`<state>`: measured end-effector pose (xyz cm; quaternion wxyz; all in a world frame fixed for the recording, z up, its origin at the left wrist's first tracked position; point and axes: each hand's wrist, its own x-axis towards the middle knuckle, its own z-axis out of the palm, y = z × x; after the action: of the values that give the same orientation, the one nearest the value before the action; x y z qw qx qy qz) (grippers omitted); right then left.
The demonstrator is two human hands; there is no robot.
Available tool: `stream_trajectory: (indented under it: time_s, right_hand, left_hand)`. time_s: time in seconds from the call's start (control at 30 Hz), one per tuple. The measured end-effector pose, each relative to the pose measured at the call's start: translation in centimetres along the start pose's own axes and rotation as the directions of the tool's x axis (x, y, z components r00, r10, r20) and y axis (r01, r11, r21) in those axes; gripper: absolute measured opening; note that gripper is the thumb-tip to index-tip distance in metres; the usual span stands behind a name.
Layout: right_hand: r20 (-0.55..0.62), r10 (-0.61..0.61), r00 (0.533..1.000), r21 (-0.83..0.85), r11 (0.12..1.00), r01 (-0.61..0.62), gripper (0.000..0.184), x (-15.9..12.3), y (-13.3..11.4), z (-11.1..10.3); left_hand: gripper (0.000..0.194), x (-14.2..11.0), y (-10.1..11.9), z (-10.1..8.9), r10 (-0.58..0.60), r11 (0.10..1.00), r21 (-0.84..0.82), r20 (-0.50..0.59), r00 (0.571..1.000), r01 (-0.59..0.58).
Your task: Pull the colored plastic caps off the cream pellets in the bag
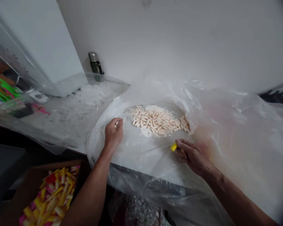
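Forearms are being held out: a yellow tube, pointing leftward, is being pinched by the right hand, whitish bits by the left hand; cream sticks are lying ahead, between.

open passage between the hands, heaped pale pieces beyond, plastic sheet (crumpled) bulging at right

Silver-capped dark flask near the pale wall, right of a white panel
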<state>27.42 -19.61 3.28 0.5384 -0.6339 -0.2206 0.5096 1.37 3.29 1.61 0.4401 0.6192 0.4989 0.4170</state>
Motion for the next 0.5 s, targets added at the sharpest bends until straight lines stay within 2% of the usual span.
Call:
stream_trajectory:
  time_s: [0.1, 0.13, 0.23, 0.33, 0.43, 0.5]
  right_hand:
    - [-0.003, -0.048, 0.999, -0.021, 0.999, 0.048, 0.048, -0.6, -0.1, -0.6]
    - [-0.007, -0.066, 0.998, -0.032, 0.997, 0.066, 0.049, -0.8, -0.2, -0.8]
    - [-0.007, -0.108, 0.994, -0.057, 0.993, 0.107, 0.051, -1.4, -0.5, -1.2]
    - [0.018, -0.138, 0.99, -0.079, 0.987, 0.139, 0.051, -2.0, -0.9, -1.2]
    - [0.035, -0.147, 0.989, -0.147, 0.978, 0.15, 0.049, -2.4, -1.2, -0.9]
    - [0.046, -0.14, 0.989, -0.192, 0.97, 0.147, 0.049, -2.6, -1.2, -0.6]
  left_hand:
    - [0.027, 1.4, 0.3, 0.4, 0.189, 0.938, 0.302, -0.04, 0.981, -0.168]
    - [0.032, 1.9, 0.5, 0.7, 0.196, 0.906, 0.386, -0.011, 0.981, -0.177]
    - [0.049, 3.9, 1.2, 2.0, 0.094, 0.769, 0.626, 0.089, 0.992, -0.129]
    - [0.055, 6.0, 1.8, 3.8, -0.017, 0.634, 0.77, 0.111, 0.994, -0.076]
    - [0.052, 7.4, 2.3, 5.2, -0.026, 0.597, 0.797, 0.127, 0.992, -0.086]
    - [0.042, 7.6, 2.5, 5.6, -0.01, 0.594, 0.794, 0.166, 0.986, -0.128]
